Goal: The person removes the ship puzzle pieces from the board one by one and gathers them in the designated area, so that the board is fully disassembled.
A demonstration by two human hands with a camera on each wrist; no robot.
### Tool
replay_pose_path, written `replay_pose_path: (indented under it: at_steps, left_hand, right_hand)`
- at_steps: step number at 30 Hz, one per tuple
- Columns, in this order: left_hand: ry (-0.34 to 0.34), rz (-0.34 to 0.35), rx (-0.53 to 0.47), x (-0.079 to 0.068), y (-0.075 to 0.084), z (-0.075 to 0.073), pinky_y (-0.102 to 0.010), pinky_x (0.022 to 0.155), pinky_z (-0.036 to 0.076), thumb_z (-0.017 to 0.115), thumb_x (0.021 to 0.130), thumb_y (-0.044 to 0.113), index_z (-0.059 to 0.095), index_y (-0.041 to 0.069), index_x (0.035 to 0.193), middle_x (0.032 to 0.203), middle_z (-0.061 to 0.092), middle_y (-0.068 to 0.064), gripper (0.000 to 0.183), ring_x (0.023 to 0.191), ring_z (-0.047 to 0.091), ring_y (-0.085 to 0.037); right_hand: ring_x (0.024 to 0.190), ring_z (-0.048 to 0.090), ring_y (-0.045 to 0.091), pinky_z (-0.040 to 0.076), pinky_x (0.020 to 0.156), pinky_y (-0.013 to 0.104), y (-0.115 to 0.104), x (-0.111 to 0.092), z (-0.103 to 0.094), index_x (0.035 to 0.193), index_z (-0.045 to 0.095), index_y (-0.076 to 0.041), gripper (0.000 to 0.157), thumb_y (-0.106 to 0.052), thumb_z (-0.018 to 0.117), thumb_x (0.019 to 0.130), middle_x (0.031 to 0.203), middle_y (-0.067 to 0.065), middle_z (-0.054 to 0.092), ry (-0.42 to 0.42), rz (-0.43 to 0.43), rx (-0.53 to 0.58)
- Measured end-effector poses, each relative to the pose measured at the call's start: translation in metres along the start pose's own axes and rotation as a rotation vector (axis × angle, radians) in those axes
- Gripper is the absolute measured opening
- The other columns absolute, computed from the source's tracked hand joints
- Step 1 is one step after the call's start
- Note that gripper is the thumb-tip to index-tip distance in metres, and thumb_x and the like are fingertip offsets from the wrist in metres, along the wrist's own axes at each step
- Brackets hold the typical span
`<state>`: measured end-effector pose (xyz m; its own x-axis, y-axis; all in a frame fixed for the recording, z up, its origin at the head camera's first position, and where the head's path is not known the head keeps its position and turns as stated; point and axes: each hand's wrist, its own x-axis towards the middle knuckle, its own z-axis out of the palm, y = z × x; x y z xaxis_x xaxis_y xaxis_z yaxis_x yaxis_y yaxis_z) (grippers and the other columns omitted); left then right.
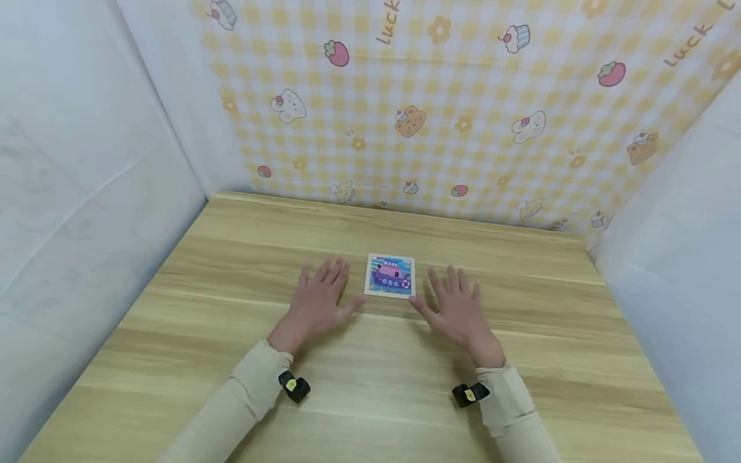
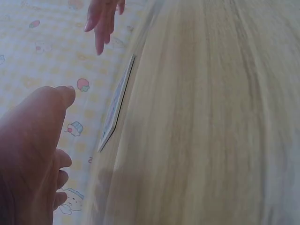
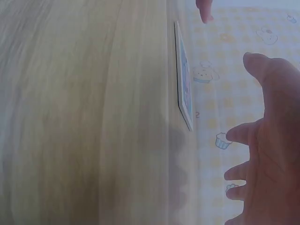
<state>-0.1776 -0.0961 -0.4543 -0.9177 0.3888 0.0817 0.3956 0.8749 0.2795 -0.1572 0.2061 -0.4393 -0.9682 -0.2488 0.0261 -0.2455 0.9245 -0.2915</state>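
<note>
A flat square picture board (image 1: 390,276) with a white border lies on the wooden table. Its picture shows a pink and purple ship on blue. My left hand (image 1: 318,301) is to the left of the board, fingers spread and palm down, its thumb near the lower left corner. On the other side my right hand (image 1: 457,310) mirrors it, thumb near the lower right corner. Both wrist views show the board edge-on, with the left hand (image 2: 30,154) and the right hand (image 3: 274,140) held above the tabletop. Neither hand holds anything.
The wood-grain table (image 1: 370,386) reaches back to a yellow checked cloth (image 1: 370,128) with cartoon prints. White cloth walls (image 1: 75,161) stand at the left and right sides. A small black device (image 1: 294,386) is strapped at each wrist.
</note>
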Motion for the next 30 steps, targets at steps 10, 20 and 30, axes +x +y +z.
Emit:
replay_pose_path:
  at_steps: [10, 20, 30]
  left_hand:
    - [0.018, 0.069, -0.062, 0.012, 0.005, 0.012, -0.067, 0.124, 0.006, 0.036, 0.105, 0.064, 0.031, 0.006, 0.162, 0.169, 0.024, -0.013, 0.082, 0.156, 0.022, -0.035]
    - [0.127, 0.158, -0.223, 0.025, 0.008, 0.024, -0.054, 0.125, 0.025, 0.046, 0.11, 0.038, 0.049, 0.005, 0.154, 0.161, 0.043, -0.011, 0.054, 0.149, 0.04, -0.028]
    - [0.12, 0.179, -0.289, 0.033, 0.005, 0.044, -0.049, 0.123, 0.03, 0.053, 0.109, 0.029, 0.053, 0.008, 0.151, 0.157, 0.05, -0.008, 0.047, 0.146, 0.045, -0.025]
  right_hand:
    - [0.155, 0.007, 0.051, 0.006, 0.12, 0.074, -0.006, 0.02, 0.02, 0.164, 0.029, -0.01, 0.082, -0.061, 0.049, 0.102, 0.167, 0.032, 0.016, 0.002, -0.039, 0.154]
    - [0.145, 0.034, 0.053, 0.029, 0.118, 0.068, -0.008, 0.049, 0.026, 0.15, 0.048, 0.005, 0.061, -0.038, 0.054, 0.107, 0.156, 0.036, 0.035, 0.15, -0.051, 0.37]
    - [0.134, 0.048, 0.044, 0.041, 0.115, 0.059, -0.002, 0.06, 0.023, 0.132, 0.064, 0.008, 0.039, -0.016, 0.067, 0.101, 0.141, 0.028, 0.053, 0.246, -0.015, 0.435]
